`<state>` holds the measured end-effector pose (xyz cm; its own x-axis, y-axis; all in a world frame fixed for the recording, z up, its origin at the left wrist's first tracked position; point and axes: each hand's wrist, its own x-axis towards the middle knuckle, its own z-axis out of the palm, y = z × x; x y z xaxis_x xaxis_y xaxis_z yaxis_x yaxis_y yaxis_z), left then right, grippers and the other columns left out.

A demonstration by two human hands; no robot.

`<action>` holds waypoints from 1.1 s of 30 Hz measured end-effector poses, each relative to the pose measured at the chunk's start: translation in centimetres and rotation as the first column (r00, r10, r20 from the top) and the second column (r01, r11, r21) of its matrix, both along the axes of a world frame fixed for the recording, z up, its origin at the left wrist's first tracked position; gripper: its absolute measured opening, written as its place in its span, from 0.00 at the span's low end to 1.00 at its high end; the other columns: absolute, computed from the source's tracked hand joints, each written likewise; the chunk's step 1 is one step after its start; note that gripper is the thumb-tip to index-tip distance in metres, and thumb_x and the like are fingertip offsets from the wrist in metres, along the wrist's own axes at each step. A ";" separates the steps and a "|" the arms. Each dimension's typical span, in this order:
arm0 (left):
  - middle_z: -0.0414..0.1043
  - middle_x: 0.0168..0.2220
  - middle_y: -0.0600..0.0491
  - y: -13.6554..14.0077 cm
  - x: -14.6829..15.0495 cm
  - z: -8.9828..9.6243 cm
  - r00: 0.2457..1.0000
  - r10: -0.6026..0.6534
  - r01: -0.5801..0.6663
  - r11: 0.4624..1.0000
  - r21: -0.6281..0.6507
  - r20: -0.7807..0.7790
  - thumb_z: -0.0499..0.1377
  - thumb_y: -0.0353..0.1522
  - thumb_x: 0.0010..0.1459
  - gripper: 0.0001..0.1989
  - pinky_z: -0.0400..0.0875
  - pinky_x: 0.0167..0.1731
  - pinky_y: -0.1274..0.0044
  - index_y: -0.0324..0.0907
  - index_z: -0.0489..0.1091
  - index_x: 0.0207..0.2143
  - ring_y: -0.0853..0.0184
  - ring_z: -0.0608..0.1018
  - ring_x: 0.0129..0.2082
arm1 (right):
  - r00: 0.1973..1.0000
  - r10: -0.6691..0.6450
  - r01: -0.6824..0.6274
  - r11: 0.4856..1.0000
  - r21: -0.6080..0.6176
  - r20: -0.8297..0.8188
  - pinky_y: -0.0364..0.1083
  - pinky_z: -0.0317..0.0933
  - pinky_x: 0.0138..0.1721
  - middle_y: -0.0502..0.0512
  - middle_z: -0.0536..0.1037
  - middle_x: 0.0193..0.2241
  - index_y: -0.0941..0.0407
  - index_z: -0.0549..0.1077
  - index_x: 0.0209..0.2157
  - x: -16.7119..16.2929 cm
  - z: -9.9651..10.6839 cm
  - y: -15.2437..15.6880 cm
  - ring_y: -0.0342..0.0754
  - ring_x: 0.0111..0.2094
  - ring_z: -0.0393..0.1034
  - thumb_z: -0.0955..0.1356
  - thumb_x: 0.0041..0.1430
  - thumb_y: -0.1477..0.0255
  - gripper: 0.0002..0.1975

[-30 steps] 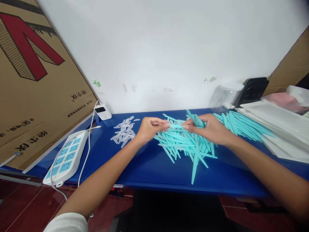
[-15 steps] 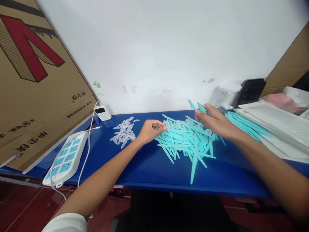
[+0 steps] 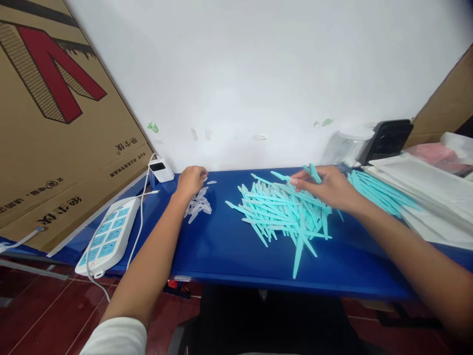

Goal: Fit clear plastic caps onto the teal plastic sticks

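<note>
My right hand [image 3: 330,187] is at the upper right of a heap of turquoise eyebrow razors [image 3: 273,212]. A turquoise eyebrow razor [image 3: 314,173] stands up between its closed fingers. Its thumb and fingertip also meet another long turquoise razor [image 3: 281,176] at the heap's top. To the left, my left hand [image 3: 191,182] reaches over a small pile of clear plastic caps [image 3: 199,203], covering part of it. Its fingers are curled together at the pile's far edge, and what they pinch, if anything, is hidden.
A white power strip [image 3: 111,236] with cables and a small white device [image 3: 161,170] are at left, beside a large cardboard box [image 3: 74,148]. More turquoise razors [image 3: 380,192] lie by white sheets [image 3: 428,197] at right. A clear jar [image 3: 349,148] and black phone-like object [image 3: 389,140] stand behind.
My left hand has moved left from the razor heap to the clear caps. A razor now juts from the heap's left side. My right hand has lowered onto the heap.
</note>
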<state>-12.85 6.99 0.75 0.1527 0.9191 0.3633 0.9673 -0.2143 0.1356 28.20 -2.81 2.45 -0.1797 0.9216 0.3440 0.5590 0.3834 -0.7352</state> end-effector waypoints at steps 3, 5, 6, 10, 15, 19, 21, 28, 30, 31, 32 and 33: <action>0.80 0.42 0.42 0.6 -0.5 -0.6 0.999 -0.043 0.042 0.998 -0.054 -0.026 0.63 0.36 0.62 0.11 0.69 0.46 0.66 0.43 0.82 0.43 0.52 0.77 0.46 | 0.999 0.020 -0.020 1.000 0.000 0.031 0.52 0.67 0.39 0.54 0.84 0.31 0.52 0.82 0.32 0.1 -0.5 0.3 0.56 0.37 0.78 0.72 0.59 0.47 0.22; 0.79 0.44 0.42 0.9 -0.1 -1.2 0.996 -0.076 0.071 0.994 -0.087 -0.049 0.64 0.37 0.61 0.11 0.69 0.47 0.67 0.43 0.81 0.43 0.52 0.76 0.48 | 0.998 0.027 -0.027 1.000 0.001 0.050 0.50 0.66 0.38 0.53 0.84 0.29 0.52 0.82 0.34 0.1 -0.6 0.4 0.55 0.36 0.78 0.72 0.60 0.48 0.21; 0.78 0.45 0.41 1.0 0.1 -1.6 0.995 -0.079 0.072 0.992 -0.104 -0.065 0.64 0.36 0.62 0.10 0.69 0.48 0.67 0.42 0.81 0.42 0.51 0.75 0.49 | 0.998 0.031 -0.031 1.000 0.004 0.060 0.50 0.66 0.37 0.53 0.84 0.29 0.52 0.82 0.34 0.1 -0.6 0.4 0.54 0.36 0.78 0.72 0.60 0.48 0.20; 0.77 0.43 0.39 1.5 0.7 -2.8 0.992 -0.069 0.053 0.988 -0.145 -0.107 0.60 0.35 0.65 0.09 0.68 0.49 0.66 0.41 0.78 0.38 0.51 0.74 0.48 | 0.996 0.027 -0.029 0.999 0.025 0.085 0.49 0.65 0.35 0.54 0.85 0.33 0.52 0.81 0.31 0.0 -0.6 0.3 0.54 0.36 0.78 0.71 0.62 0.48 0.21; 0.78 0.41 0.40 0.9 1.8 -2.8 0.987 -0.160 0.158 0.981 -0.115 -0.005 0.55 0.36 0.69 0.11 0.67 0.49 0.66 0.41 0.74 0.37 0.52 0.75 0.47 | 0.995 0.027 -0.029 0.999 0.017 0.092 0.50 0.65 0.37 0.54 0.85 0.33 0.52 0.81 0.32 0.2 -0.8 0.5 0.54 0.36 0.77 0.70 0.63 0.49 0.20; 0.79 0.36 0.47 -0.9 4.8 -2.0 0.851 -0.332 0.414 0.901 -0.131 0.406 0.53 0.44 0.71 0.15 0.70 0.42 0.70 0.43 0.71 0.43 0.60 0.78 0.37 | 0.996 0.061 -0.060 0.998 -0.007 0.062 0.50 0.64 0.38 0.53 0.84 0.30 0.52 0.82 0.36 0.1 -0.8 0.3 0.54 0.36 0.78 0.71 0.62 0.50 0.19; 0.79 0.35 0.48 -2.1 6.7 -1.7 0.705 -0.380 0.543 0.833 -0.111 0.598 0.56 0.48 0.69 0.19 0.72 0.40 0.72 0.42 0.72 0.44 0.63 0.79 0.35 | 0.996 0.080 -0.079 0.997 -0.018 0.037 0.50 0.64 0.38 0.53 0.84 0.29 0.52 0.82 0.38 -0.1 -0.5 0.1 0.54 0.35 0.79 0.72 0.61 0.50 0.19; 0.80 0.37 0.45 -5.0 10.9 -2.2 0.434 -0.333 0.670 0.741 -0.052 0.837 0.63 0.47 0.64 0.21 0.75 0.37 0.73 0.38 0.76 0.46 0.63 0.81 0.37 | 0.993 0.121 -0.121 0.991 -0.053 -0.005 0.50 0.67 0.38 0.53 0.83 0.27 0.52 0.82 0.36 -0.6 0.1 -0.6 0.51 0.31 0.79 0.74 0.59 0.52 0.18; 0.81 0.37 0.45 -5.3 11.1 -2.3 0.411 -0.311 0.668 0.743 -0.051 0.857 0.64 0.47 0.63 0.21 0.75 0.36 0.74 0.37 0.77 0.46 0.63 0.82 0.37 | 0.990 0.141 -0.141 0.989 -0.036 0.002 0.50 0.68 0.38 0.54 0.84 0.29 0.52 0.83 0.35 -0.5 -0.1 -0.5 0.52 0.32 0.79 0.74 0.59 0.52 0.17; 0.81 0.37 0.45 -5.5 11.2 -2.3 0.401 -0.290 0.667 0.742 -0.061 0.869 0.65 0.47 0.63 0.22 0.75 0.36 0.74 0.37 0.77 0.46 0.63 0.82 0.36 | 0.990 0.144 -0.144 0.989 -0.020 0.006 0.50 0.68 0.37 0.55 0.85 0.30 0.52 0.84 0.34 -0.4 -0.2 -0.5 0.52 0.33 0.79 0.74 0.59 0.52 0.17; 0.81 0.36 0.45 -5.6 11.3 -2.3 0.391 -0.264 0.667 0.741 -0.074 0.882 0.66 0.47 0.62 0.22 0.75 0.36 0.74 0.37 0.78 0.47 0.63 0.81 0.36 | 0.990 0.143 -0.143 0.990 -0.005 0.012 0.50 0.68 0.36 0.55 0.85 0.32 0.52 0.84 0.35 -0.3 -0.3 -0.4 0.53 0.34 0.78 0.75 0.58 0.52 0.18; 0.81 0.36 0.45 -5.7 11.3 -2.2 0.380 -0.235 0.670 0.737 -0.091 0.895 0.66 0.47 0.61 0.23 0.76 0.36 0.74 0.36 0.78 0.47 0.64 0.81 0.35 | 0.990 0.140 -0.140 0.990 0.006 0.020 0.50 0.68 0.35 0.56 0.85 0.33 0.52 0.85 0.35 -0.3 -0.4 -0.3 0.53 0.34 0.78 0.75 0.57 0.51 0.18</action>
